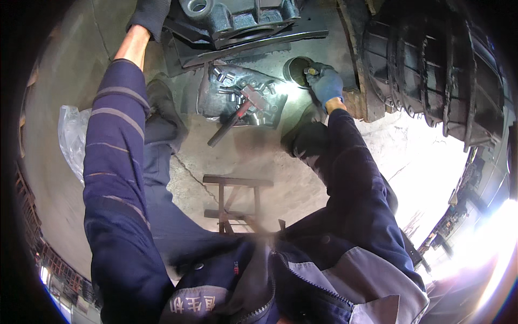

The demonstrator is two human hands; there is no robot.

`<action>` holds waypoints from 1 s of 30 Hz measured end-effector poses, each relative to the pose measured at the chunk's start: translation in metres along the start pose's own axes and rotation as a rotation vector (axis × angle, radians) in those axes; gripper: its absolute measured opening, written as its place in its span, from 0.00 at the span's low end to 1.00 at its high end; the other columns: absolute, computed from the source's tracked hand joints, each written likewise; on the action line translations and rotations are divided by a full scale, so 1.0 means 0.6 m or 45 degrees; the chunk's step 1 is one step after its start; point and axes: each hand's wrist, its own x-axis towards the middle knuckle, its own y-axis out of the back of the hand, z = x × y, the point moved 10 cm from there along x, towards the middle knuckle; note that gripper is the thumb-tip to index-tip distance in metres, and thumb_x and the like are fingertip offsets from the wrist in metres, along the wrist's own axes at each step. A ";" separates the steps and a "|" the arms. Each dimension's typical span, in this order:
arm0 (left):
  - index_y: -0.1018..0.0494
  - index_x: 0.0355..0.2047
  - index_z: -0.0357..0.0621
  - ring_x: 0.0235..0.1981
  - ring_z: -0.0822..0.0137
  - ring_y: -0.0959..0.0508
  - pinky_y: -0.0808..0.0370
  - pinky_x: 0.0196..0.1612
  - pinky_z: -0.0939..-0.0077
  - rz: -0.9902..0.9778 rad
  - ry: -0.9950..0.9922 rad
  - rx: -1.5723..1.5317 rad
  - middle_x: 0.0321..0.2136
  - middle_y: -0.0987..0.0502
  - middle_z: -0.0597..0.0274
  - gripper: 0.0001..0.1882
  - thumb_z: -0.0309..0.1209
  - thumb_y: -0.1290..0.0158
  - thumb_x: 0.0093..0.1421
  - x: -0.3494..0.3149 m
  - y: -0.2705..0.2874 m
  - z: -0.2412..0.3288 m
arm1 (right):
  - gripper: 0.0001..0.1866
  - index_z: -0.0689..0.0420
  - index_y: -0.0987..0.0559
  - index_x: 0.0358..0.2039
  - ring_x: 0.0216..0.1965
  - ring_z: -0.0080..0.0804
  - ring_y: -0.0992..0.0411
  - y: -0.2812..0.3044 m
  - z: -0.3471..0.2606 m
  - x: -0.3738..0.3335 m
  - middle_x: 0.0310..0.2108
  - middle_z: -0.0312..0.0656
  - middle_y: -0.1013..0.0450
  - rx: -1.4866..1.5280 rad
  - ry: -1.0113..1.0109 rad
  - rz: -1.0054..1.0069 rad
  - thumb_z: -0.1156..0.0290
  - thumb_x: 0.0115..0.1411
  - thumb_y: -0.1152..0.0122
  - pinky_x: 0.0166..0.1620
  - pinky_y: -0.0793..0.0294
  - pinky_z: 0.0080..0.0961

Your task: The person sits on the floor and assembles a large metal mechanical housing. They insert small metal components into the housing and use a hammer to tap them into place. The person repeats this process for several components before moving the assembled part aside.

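Note:
My right hand (326, 85), in a grey-blue glove, is closed on a small yellow-ended object (310, 71) at the mouth of a round tin (288, 69). The kind of object is too small to make out. My left hand (148, 17), in a dark glove, reaches to the far left beside a large black cast-metal housing (237, 20). Its fingers run out at the picture's upper edge. Between my feet, a hammer (238, 115) with a dark and red handle lies across a tray (205, 96) of several short, shiny metal cylinders (220, 75).
A ribbed dark casting (426, 70) stands at the right on wooden timber (354, 105). Clear plastic sheeting (73, 135) lies on the floor at the left. A small wooden frame (238, 180) is below me between my legs. Strong light comes from the lower right.

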 end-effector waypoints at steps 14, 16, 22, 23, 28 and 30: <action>0.26 0.59 0.45 0.49 0.60 0.17 0.22 0.53 0.67 -0.053 -0.651 0.309 0.47 0.16 0.52 0.18 0.26 0.55 0.72 0.023 0.006 -0.007 | 0.20 0.54 0.14 0.43 0.45 0.52 0.20 -0.131 0.033 0.037 0.44 0.52 0.19 -0.251 -0.039 -0.192 0.53 0.62 0.40 0.50 0.21 0.45; 0.27 0.60 0.44 0.49 0.56 0.17 0.22 0.53 0.66 -0.085 -0.458 0.296 0.48 0.17 0.49 0.18 0.26 0.58 0.73 0.020 0.009 -0.022 | 0.20 0.54 0.14 0.42 0.45 0.52 0.20 -0.132 0.026 0.038 0.44 0.52 0.19 -0.268 -0.020 -0.168 0.52 0.63 0.40 0.50 0.21 0.45; 0.21 0.34 0.34 0.31 0.73 0.29 0.29 0.35 0.67 0.054 -0.007 0.083 0.31 0.23 0.71 0.21 0.39 0.57 0.71 -0.017 0.019 0.009 | 0.21 0.55 0.14 0.44 0.45 0.53 0.20 -0.148 0.028 0.042 0.44 0.53 0.19 -0.308 -0.089 -0.244 0.51 0.65 0.40 0.50 0.21 0.45; 0.21 0.35 0.34 0.31 0.73 0.29 0.29 0.35 0.67 0.042 0.004 -0.009 0.31 0.23 0.71 0.22 0.39 0.57 0.71 -0.021 0.016 0.021 | 0.21 0.55 0.14 0.44 0.45 0.53 0.20 -0.154 0.035 0.043 0.44 0.53 0.19 -0.310 -0.134 -0.281 0.51 0.65 0.40 0.50 0.21 0.45; 0.21 0.36 0.34 0.32 0.71 0.27 0.28 0.37 0.66 0.005 0.029 -0.310 0.31 0.22 0.69 0.22 0.40 0.57 0.71 -0.028 0.004 0.042 | 0.20 0.55 0.14 0.43 0.45 0.53 0.20 -0.158 0.031 0.048 0.44 0.53 0.19 -0.337 -0.079 -0.233 0.51 0.63 0.39 0.50 0.21 0.45; 0.20 0.37 0.34 0.33 0.70 0.26 0.28 0.39 0.65 0.002 0.025 -0.312 0.32 0.21 0.68 0.22 0.41 0.57 0.71 -0.029 0.003 0.038 | 0.20 0.55 0.14 0.42 0.45 0.53 0.20 -0.158 0.025 0.047 0.44 0.53 0.19 -0.343 -0.036 -0.212 0.51 0.63 0.38 0.50 0.21 0.45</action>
